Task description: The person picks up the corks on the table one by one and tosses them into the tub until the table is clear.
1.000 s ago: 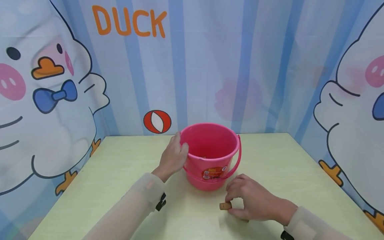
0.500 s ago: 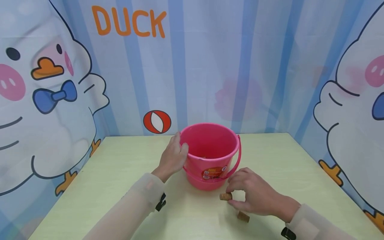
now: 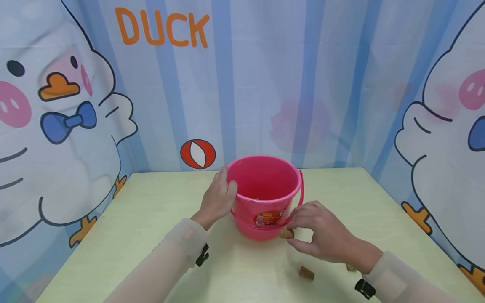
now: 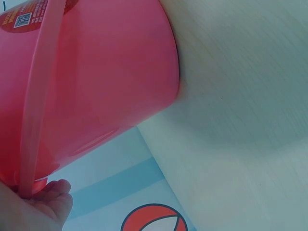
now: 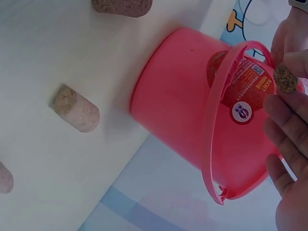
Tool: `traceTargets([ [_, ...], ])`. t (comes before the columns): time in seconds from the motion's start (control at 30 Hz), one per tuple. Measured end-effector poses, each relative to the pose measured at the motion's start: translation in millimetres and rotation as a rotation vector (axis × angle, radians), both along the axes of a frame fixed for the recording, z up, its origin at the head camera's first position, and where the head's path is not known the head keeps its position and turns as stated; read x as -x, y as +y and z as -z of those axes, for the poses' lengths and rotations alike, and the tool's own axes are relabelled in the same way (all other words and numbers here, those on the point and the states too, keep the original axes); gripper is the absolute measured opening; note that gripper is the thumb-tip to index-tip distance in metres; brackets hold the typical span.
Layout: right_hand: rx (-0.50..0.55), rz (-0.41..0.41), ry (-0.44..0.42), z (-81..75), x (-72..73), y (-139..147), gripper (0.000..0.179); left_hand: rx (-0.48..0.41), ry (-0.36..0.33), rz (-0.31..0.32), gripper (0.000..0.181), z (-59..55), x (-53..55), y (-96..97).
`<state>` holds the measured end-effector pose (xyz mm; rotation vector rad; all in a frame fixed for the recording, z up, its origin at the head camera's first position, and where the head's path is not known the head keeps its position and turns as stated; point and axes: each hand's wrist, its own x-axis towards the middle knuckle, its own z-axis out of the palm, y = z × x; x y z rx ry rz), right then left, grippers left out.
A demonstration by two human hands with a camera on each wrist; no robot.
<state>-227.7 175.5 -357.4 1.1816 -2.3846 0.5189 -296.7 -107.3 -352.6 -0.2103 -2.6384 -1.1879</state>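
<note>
Right grip (image 3: 322, 233) pinches a cork (image 3: 286, 234); left grip (image 3: 217, 197) holds the left side of a pink bucket (image 3: 246, 212); lifting clear of the handle (image 5: 207, 149) should avoid snags

We hold our left arm (image 3: 163, 259) and right arm (image 3: 401, 275) forward, both angled inward. Our left hand (image 3: 217, 197) grips, its thumb spread from the fingers; our right hand (image 3: 323, 230), nearer us, pinches between thumb and fingers.
</note>
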Motion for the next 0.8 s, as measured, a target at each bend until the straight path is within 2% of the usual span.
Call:
traceTargets([
  [0.47,0.078,-0.033,0.107,-10.8,7.4,-2,0.028,-0.004,0.003,0.006,0.072,-1.1,0.5,-1.3],
  [0.8,0.119,0.009,0.146,-19.5,7.9,-4,0.037,-0.001,0.007,0.007,0.072,-0.2,0.5,-1.3],
])
